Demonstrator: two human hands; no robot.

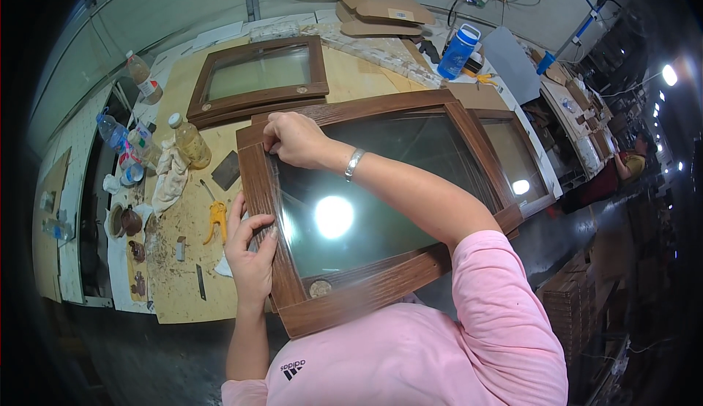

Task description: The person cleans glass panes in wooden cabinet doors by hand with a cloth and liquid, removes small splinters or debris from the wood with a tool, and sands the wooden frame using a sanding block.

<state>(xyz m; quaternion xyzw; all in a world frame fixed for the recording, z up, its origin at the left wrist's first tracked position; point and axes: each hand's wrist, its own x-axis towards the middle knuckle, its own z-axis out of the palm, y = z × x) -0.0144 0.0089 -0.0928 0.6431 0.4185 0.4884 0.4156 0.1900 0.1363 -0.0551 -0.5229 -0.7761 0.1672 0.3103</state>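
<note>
A brown wooden frame with a glass pane (pixel 395 186) is tilted across the table's front edge, its near side close to my body. My left hand (pixel 253 256) grips the frame's left side, fingers at the outer edge and thumb on the wood's face. Near the far left corner, my right hand (pixel 296 140) is closed, with its fingertips down at the inner edge where wood meets glass. Whatever lies between those fingertips is hidden. A round cork-coloured disc (pixel 320 289) sits in the near left corner of the pane.
More glazed frames (pixel 256 76) lie stacked at the far left; another frame (pixel 512 150) lies at the right. Left of me are a yellow-handled tool (pixel 216 221), a rag (pixel 170 175), a bottle of yellowish liquid (pixel 192 146) and stained jars (pixel 130 221). A blue jug (pixel 459 53) stands far right.
</note>
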